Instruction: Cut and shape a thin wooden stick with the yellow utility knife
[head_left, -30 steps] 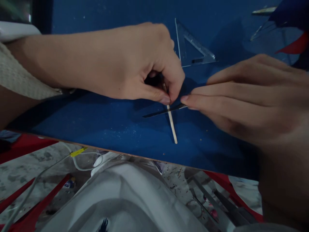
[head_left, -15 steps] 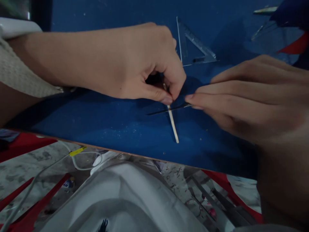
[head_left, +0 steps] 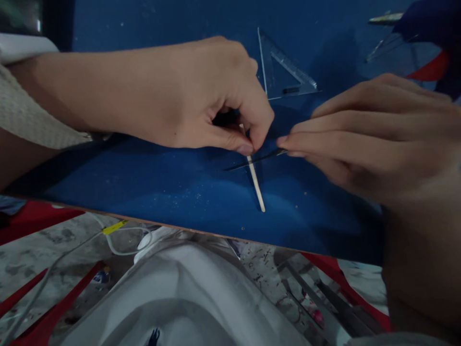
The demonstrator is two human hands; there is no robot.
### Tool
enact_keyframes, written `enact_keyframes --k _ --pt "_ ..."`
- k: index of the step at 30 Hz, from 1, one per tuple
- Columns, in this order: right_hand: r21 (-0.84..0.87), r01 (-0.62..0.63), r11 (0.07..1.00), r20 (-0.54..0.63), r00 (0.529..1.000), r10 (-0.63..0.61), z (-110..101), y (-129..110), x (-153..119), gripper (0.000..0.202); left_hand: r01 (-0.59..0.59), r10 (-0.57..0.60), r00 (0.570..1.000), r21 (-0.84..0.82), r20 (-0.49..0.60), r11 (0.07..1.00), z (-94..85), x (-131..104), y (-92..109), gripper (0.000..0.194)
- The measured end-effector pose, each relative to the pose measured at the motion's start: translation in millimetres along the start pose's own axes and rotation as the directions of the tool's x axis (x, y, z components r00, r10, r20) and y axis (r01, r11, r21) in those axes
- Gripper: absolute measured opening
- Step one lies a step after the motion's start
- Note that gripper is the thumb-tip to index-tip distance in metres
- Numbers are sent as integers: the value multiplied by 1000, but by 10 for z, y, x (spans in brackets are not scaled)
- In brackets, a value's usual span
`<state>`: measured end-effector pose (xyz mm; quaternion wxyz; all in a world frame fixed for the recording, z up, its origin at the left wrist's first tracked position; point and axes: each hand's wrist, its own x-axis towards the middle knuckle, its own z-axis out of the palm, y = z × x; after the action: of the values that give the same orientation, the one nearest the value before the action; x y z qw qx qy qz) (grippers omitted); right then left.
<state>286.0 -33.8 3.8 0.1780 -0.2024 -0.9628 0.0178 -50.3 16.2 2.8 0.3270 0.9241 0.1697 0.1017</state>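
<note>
My left hand pinches a thin pale wooden stick between thumb and index finger, and the stick's lower part points toward the table's near edge. In my right hand is a thin dark blade, held by its right end between the fingertips. The blade lies across the stick just below my left fingertips. Beyond my left hand, a clear triangular ruler rests on the blue table.
Light dust and small crumbs dot the table near its front edge. At the upper right are a slim pointed item and dark blue and red material. A white cable with a yellow tag hangs below the table.
The blade's tip has shifted slightly right relative to the stick. My left hand keeps its pinch, and the whole view has moved a little.
</note>
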Motion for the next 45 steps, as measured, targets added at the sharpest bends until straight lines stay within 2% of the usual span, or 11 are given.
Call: enact_keyframes --k 6,10,13,18,22,26,30,35,39,43,45 --pt "4 43 999 -23 999 -43 24 -20 -9 33 -32 33 999 41 -18 999 7 -34 5 61" --pt "-7 3 1000 -6 1000 -3 14 -16 -4 36 -32 32 999 2 -8 999 14 -38 23 60" --pt "-11 63 998 -45 997 -63 8 -18 -2 30 -38 38 999 21 -9 999 15 -28 26 62" --pt "-14 -11 1000 -7 1000 11 19 -2 -20 37 0 1 1000 27 -8 1000 0 -21 19 66" --pt "-14 58 998 -49 997 -59 70 6 3 25 10 -9 1000 40 -4 999 -10 -28 29 68" --pt "-31 20 999 -48 999 -21 90 5 17 31 6 -6 1000 10 -12 1000 -8 -39 40 60" --pt "-22 61 998 -56 996 -63 87 -4 26 25 48 -48 999 3 5 999 -6 -39 55 69" --pt "-18 18 1000 -58 998 -19 100 21 7 37 16 -16 1000 -17 3 1000 -13 -49 55 60" --pt "-19 78 997 -77 994 -79 103 22 7 25 17 -17 1000 -21 -4 1000 -21 -63 40 62" --pt "-12 3 1000 -40 999 -3 94 25 5 30 -3 3 1000 -16 -15 1000 -6 -62 35 59" --pt "-17 8 1000 -55 998 -9 96 34 4 30 -11 11 1000 -1 -13 1000 1 -53 32 60"
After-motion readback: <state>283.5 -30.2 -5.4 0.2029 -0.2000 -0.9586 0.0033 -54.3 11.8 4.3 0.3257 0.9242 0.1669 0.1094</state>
